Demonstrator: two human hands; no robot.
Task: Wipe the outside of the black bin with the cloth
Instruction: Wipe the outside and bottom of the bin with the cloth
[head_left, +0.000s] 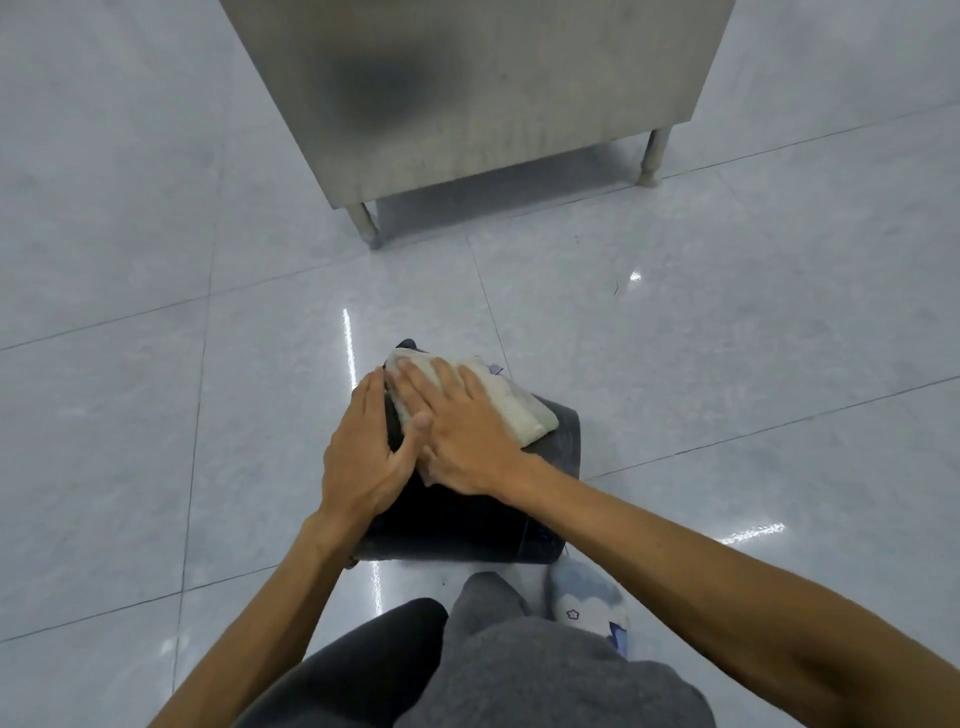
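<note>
The black bin (558, 441) lies on its side on the tiled floor, just in front of my knees. A folded whitish cloth (514, 402) rests on its upper surface. My right hand (462, 436) lies flat on the cloth, fingers spread, pressing it against the bin. My left hand (363, 452) grips the bin's left side, thumb on top, fingers wrapped around the edge. Much of the bin's top is hidden under both hands.
A stainless steel cabinet (483, 88) on short legs stands on the floor ahead. Glossy grey floor tiles (156, 415) spread all around. My grey-trousered knees (493, 670) and a light blue slipper (592, 603) are right behind the bin.
</note>
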